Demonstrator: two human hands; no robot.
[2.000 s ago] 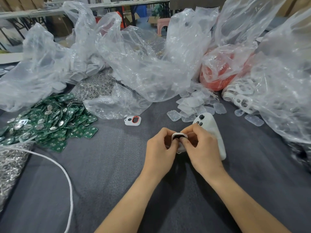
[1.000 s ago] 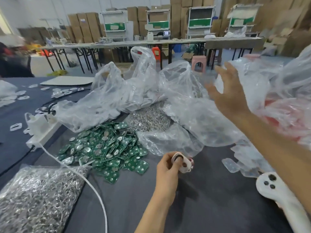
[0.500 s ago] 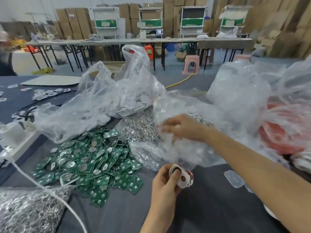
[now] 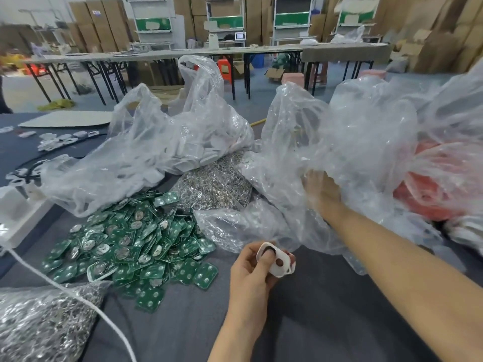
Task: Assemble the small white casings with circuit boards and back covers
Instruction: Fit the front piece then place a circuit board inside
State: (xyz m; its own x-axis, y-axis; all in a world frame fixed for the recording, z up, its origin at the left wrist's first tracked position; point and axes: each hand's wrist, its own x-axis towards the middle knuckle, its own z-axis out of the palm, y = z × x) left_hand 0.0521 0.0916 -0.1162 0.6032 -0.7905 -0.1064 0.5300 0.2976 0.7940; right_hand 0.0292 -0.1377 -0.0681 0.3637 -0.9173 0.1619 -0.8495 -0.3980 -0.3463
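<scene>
My left hand (image 4: 251, 273) grips a small white casing (image 4: 277, 262) with a dark slot and a round hole, held above the grey cloth near the middle of the table. My right hand (image 4: 322, 194) reaches forward into a large clear plastic bag (image 4: 352, 152); the plastic veils its fingers, so their pose is unclear. A heap of green circuit boards (image 4: 125, 239) lies to the left of my left hand. Another clear bag holding white plastic parts (image 4: 167, 152) sits behind that heap.
A pile of small metal rings (image 4: 214, 184) lies between the bags, and a bag of metal parts (image 4: 39, 327) sits at the lower left. A white cable (image 4: 86, 304) crosses the cloth from a white power strip (image 4: 18, 218). Red items (image 4: 431, 197) show through plastic at right.
My right hand has pushed further forward and right, deeper into the clear bag. My left hand keeps hold of the white casing, and the view has shifted slightly.
</scene>
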